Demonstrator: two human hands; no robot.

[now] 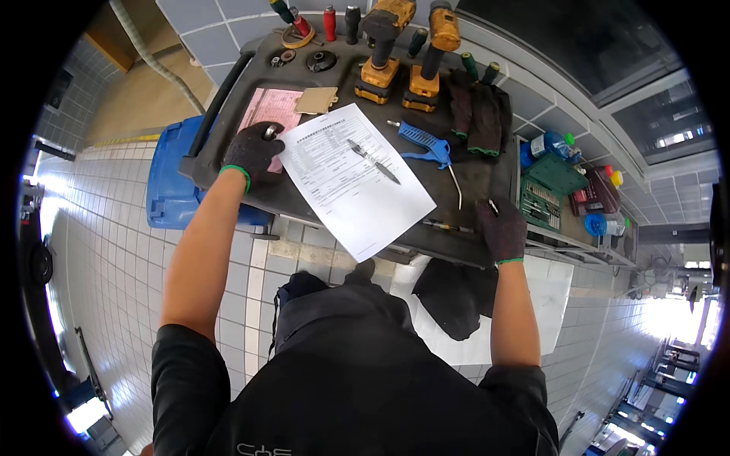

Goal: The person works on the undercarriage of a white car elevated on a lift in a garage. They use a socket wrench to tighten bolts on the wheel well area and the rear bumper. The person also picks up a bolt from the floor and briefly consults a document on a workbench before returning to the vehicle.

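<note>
The left hand [253, 150] clasped a shiny metal piece [271, 131]; the grip of the right hand [503, 229] was unclear. A pen [374, 161] lay on the paper [365, 201], perhaps to weight it.

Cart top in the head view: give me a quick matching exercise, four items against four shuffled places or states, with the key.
1. white printed paper sheet
2. blue plastic air gun
3. green plastic tool case
4. right hand in a dark, green-cuffed glove

A. open, beyond the cart's right end
B. at the black cart's near right corner
C. under a slim silver-and-dark pen
D. metal nozzle pointing toward the person

Pairs: 1-C, 2-D, 3-A, 4-B
</note>
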